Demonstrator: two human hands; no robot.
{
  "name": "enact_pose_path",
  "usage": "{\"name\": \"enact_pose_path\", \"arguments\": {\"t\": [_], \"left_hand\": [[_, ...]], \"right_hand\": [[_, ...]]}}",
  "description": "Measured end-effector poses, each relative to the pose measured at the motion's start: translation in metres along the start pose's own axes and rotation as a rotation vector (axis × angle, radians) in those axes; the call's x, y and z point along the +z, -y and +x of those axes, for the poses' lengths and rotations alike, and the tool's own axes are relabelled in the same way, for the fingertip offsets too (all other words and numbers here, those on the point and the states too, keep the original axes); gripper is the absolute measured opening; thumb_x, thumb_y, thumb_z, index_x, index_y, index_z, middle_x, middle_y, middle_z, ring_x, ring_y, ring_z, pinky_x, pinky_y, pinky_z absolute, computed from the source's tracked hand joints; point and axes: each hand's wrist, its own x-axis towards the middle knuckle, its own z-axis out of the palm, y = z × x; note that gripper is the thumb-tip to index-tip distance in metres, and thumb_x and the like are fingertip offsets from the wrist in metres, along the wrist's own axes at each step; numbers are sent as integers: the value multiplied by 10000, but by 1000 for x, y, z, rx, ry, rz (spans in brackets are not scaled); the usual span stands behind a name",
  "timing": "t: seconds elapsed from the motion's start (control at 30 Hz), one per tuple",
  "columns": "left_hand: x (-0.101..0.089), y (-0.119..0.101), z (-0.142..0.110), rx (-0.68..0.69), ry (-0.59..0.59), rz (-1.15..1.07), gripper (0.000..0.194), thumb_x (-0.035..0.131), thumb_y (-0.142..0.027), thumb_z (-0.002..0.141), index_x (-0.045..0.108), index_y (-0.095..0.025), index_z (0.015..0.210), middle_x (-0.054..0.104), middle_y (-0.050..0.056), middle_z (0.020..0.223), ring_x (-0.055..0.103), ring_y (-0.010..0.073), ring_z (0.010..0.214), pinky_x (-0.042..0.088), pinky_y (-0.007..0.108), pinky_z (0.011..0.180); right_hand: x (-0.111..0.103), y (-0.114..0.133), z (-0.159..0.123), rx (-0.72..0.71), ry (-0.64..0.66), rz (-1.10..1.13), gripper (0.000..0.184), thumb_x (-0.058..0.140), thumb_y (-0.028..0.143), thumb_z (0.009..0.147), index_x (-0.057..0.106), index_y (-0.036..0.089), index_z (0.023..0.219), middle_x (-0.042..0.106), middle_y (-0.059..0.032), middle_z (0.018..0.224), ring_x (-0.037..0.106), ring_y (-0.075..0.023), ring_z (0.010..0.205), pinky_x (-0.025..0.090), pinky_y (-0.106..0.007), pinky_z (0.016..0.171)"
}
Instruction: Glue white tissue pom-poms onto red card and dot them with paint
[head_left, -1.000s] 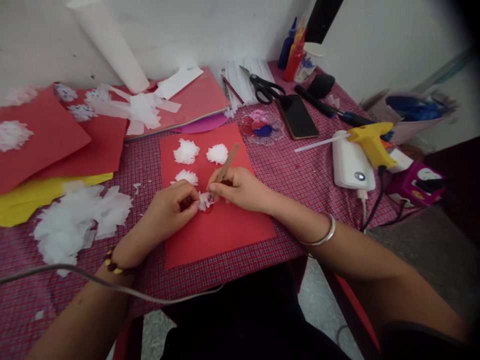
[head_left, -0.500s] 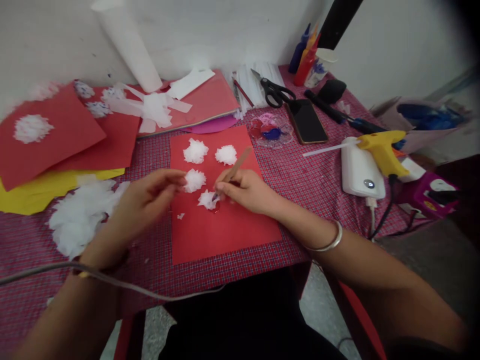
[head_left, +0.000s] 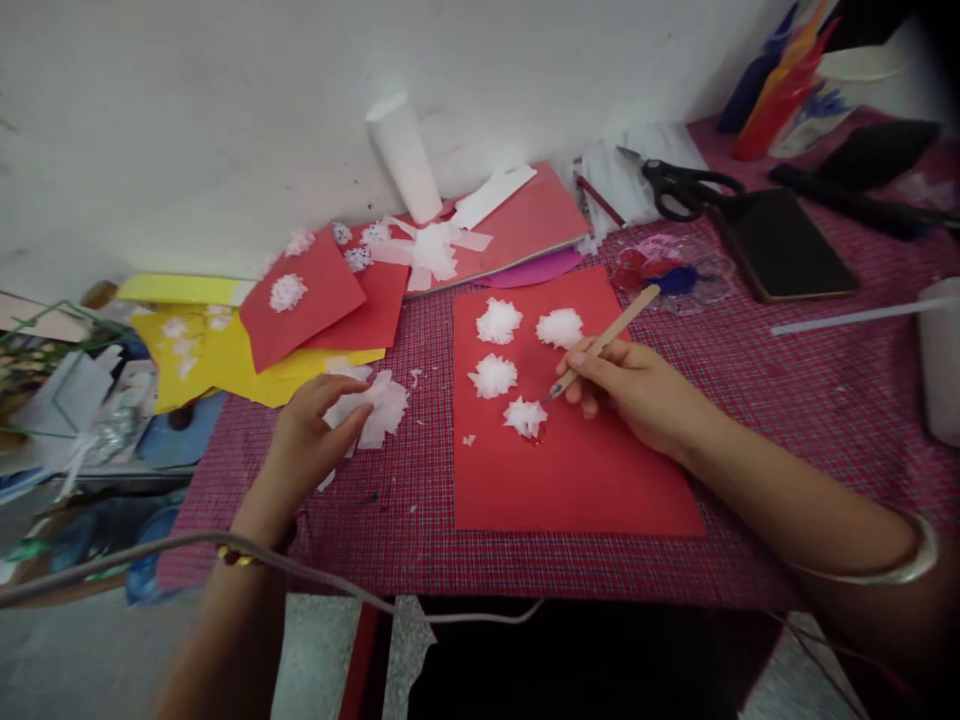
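A red paper sheet lies on the checked tablecloth with several white tissue tufts on it; the nearest tuft sits just left of my right hand. That hand is closed round a wooden paintbrush, whose tip points at the tuft. My left hand has its fingers curled over a pile of white tissue pieces at the left of the sheet.
Behind the sheet are a paint palette, black scissors, a dark phone, paint bottles and a white paper roll. Red and yellow sheets lie at the left. A grey cable crosses the table's front edge.
My left hand has left the tuft and gone left to the tissue pile. The view has swung left. My right hand still holds the brush by the tuft.
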Motion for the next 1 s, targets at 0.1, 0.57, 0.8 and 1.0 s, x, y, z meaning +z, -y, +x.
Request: {"name": "enact_pose_path", "arguments": {"t": [0.1,0.57,0.8,1.0], "left_hand": [[15,1,16,70,35,55,229,661,-344,817,688,-238,1018,707,89,1082,627,279,1048,471,472,959],[39,-101,29,-322,68,-754,61,719,-279,819,704,-220,817,623,-21,652,527,94,556,424,216,501],[79,-112,25,-306,188,-855,166,726,-257,799,677,-211,950,676,-15,712,617,102,586,500,211,537],[82,-114,20,-347,181,-881,185,740,-266,797,687,-203,963,702,6,796,645,110,647,531,222,597]], "right_hand": [[-1,0,0,-17,15,-14,205,658,335,854,650,168,736,630,-8,584,495,-87,438,393,-251,445],[2,4,-8,-211,170,94,246,624,401,908,696,168,944,714,-2,713,542,-72,494,444,-217,495],[9,4,-12,-297,269,48,177,591,310,938,691,171,983,719,-1,784,585,-65,567,478,-187,531],[15,0,-11,-277,307,20,129,554,204,937,671,168,979,681,11,762,585,-75,599,482,-189,546]]}}
